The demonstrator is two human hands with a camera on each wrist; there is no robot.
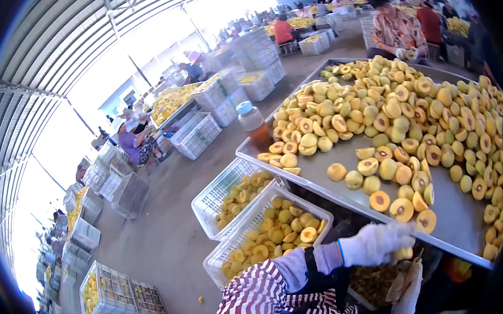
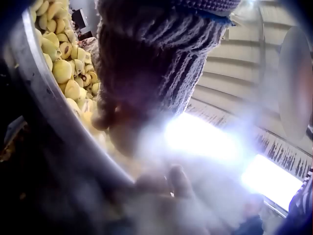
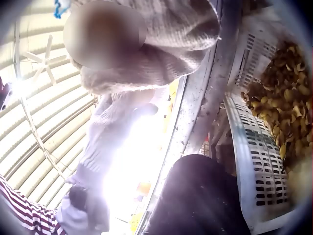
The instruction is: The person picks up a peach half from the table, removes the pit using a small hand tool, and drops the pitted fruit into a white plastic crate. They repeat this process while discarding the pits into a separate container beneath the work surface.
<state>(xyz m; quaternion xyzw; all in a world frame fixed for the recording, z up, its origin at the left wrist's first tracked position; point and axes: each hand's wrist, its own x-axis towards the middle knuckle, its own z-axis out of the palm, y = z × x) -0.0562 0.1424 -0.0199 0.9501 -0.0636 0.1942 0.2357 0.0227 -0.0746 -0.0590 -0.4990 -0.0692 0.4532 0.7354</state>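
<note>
In the head view my left hand (image 1: 378,245), in a white knit glove, reaches to the metal table's near edge. A yellow stone fruit (image 1: 403,253) shows under its blurred fingertips, which curl over it. My right hand (image 1: 407,290), also gloved, is lower, below the table edge and close to that fruit; its grip is blurred and I cannot tell what it holds. Glare covers much of the left wrist view around the gloved hand (image 2: 146,83). The right wrist view shows the right glove (image 3: 171,49) beside the metal rim. Halved fruit (image 1: 402,210) lies nearest on the table.
The raised-rim metal table (image 1: 344,193) bears a large heap of fruit (image 1: 374,105). Two white crates of fruit, a rear crate (image 1: 205,202) and a front crate (image 1: 214,267), stand left of it. A basket (image 3: 244,161) of brownish scraps sits below. A bottle (image 1: 251,120) and a seated person (image 1: 398,33) are beyond.
</note>
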